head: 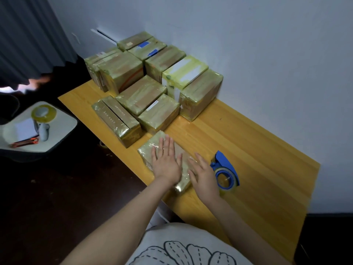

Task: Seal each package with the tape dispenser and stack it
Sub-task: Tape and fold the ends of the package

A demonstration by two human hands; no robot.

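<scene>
My left hand point(166, 162) and right hand point(202, 174) lay flat and open on the package point(150, 145) near the table point(257, 150) edge, pressing tape down, I think. The tape dispenser point(225, 172) sat just beside my right hand. Next I needed to grip the package and stack it on the pile point(152, 83).

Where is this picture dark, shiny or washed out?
Head view: the floor left of the table is nearly black; glare glints on the near end of the nearest package; a blown-out white patch sits below the curtain.

No legible text, labels too blurred
</scene>
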